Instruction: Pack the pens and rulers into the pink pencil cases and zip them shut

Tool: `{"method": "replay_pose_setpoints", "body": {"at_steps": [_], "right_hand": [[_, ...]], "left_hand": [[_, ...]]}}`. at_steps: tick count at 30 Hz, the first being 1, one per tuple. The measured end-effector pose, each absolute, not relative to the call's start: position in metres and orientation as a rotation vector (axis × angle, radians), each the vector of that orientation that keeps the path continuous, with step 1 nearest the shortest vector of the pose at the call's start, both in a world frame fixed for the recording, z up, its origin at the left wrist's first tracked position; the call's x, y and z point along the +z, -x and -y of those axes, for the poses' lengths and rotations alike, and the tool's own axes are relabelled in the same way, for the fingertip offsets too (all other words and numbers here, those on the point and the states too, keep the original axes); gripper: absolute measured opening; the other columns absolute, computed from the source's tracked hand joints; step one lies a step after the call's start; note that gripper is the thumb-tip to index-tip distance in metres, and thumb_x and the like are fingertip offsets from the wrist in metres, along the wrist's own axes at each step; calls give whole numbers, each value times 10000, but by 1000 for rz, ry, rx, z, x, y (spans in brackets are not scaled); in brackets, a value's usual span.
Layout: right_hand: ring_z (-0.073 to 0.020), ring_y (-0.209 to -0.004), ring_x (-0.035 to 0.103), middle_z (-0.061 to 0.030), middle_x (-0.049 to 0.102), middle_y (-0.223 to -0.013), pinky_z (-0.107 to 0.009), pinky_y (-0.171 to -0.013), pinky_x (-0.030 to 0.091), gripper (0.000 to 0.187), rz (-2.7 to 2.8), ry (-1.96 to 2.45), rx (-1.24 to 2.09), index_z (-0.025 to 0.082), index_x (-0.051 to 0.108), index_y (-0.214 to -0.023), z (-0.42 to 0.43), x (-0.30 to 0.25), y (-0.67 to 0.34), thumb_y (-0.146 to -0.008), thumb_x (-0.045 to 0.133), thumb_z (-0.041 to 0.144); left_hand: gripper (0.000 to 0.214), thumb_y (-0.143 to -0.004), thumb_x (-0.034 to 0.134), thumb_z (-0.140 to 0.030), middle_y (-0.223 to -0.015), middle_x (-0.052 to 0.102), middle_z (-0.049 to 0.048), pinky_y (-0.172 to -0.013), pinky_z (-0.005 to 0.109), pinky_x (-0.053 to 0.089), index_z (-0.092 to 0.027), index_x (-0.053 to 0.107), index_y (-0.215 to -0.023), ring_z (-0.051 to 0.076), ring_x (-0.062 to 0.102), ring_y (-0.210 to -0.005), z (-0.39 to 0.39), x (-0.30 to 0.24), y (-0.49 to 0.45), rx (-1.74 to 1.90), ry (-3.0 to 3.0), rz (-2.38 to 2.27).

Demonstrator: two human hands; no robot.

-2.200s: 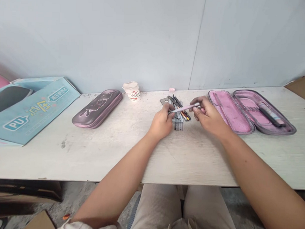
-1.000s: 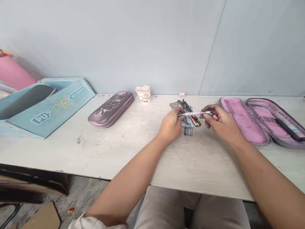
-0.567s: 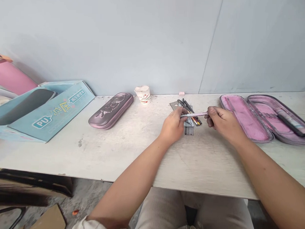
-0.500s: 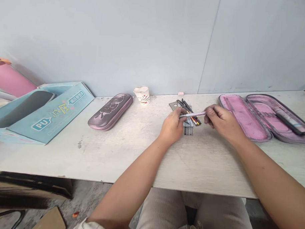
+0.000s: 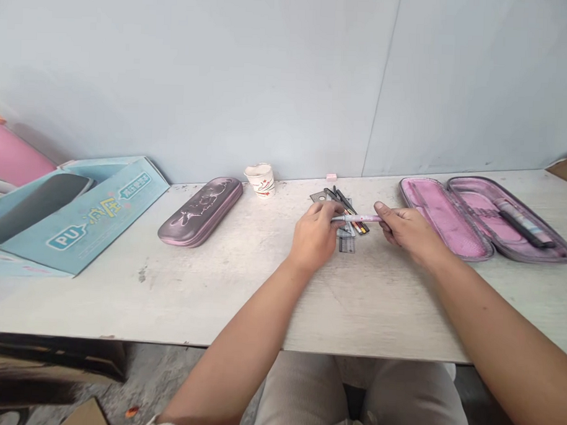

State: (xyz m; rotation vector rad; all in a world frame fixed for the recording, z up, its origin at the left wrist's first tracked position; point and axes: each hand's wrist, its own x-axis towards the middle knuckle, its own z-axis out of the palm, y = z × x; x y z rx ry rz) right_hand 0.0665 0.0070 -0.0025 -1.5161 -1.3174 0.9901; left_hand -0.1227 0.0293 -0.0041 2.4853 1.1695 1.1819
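The left hand covers the left end of the pen; the right thumb and fingers cover the right end. Which end carries the tip cannot be told. The left hand and pen partly hide the rulers and pencils piled on the table. The box is cut off by the left edge. In the open case, the item beside the black marker is hard to identify.

Grip: the left hand is closed on the pen; the right hand pinches the opposite end. The pen is located between the hands, in front of the pile. Its long axis runs left to right, nearly level, roughly parallel to the table's front edge.

Markings: the box front reads "PU"; yellow Chinese characters follow, and the smaller print is illegible. The cup bears red stars. The closed case carries a shiny outline figure.
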Motion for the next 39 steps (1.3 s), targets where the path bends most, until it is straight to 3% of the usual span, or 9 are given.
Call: {"method": "replay_pose_setpoints", "body": {"at_steps": [5,8,12,15,17,21,29,33,39], "right_hand": [[-54,-390,289,62,338,-477,-220,-375,167,491,1059,1219,1027,202,405,-582,-12,-3,-64,-724,502,662],[-64,-417,288,65,322,-506,-217,-384,189,480,1069,1079,991,210,408,-629,-12,-6,-60,-748,451,673],[-83,-484,357,42,384,-530,-226,-445,272,470,1434,1191,954,194,457,-659,-7,-10,-46,-808,377,632],[-104,-600,436,26,464,-635,-236,-536,346,337,1587,1280,840,191,505,-766,-6,-11,-39,-803,462,523],[-110,-645,466,41,455,-679,-243,-580,387,244,1515,1263,829,213,480,-875,-9,-12,-41,-737,567,395],[-110,-810,559,38,442,-803,-290,-761,466,295,1219,1027,845,254,390,-907,-17,-7,-54,-686,585,253],[-151,-970,598,22,539,-887,-394,-867,487,224,942,750,854,263,372,-866,-15,9,-66,-779,568,327],[-141,-953,611,30,569,-881,-390,-888,475,252,989,735,890,263,378,-877,-14,8,-63,-780,582,377],[-164,-936,611,-20,652,-908,-363,-801,492,308,1199,841,1016,255,415,-954,-10,5,-57,-785,552,473]], "left_hand": [[302,-842,511,-267,-1138,559,71,-896,348,420,-216,467,-1136,195,466,-1106,-30,3,124,1579,-2246,-1134],[373,-858,476,-298,-1241,495,97,-903,360,420,-207,422,-1216,194,467,-1107,-31,0,119,1555,-2009,-1036],[280,-888,406,-335,-1096,579,87,-918,337,405,-171,530,-1078,177,526,-1023,-30,-7,106,1250,-1820,-750],[285,-910,336,-373,-894,606,49,-836,289,436,-166,531,-934,138,559,-870,-30,-7,102,1191,-1639,-761],[308,-919,293,-395,-751,569,18,-748,256,437,-172,493,-846,115,538,-746,-31,-5,104,1204,-1610,-885],[275,-901,351,-388,-608,465,-26,-605,229,363,-188,448,-739,104,455,-596,-29,-2,111,1069,-1877,-1125],[239,-908,330,-356,-636,543,15,-549,254,323,-201,486,-815,174,545,-615,-19,0,105,658,-2399,-1243],[253,-912,309,-364,-634,541,19,-538,256,315,-199,478,-820,179,542,-606,-20,-1,105,634,-2430,-1257],[251,-892,356,-370,-595,464,-11,-569,256,339,-194,461,-747,133,457,-556,-18,0,105,694,-2228,-1154]]}}
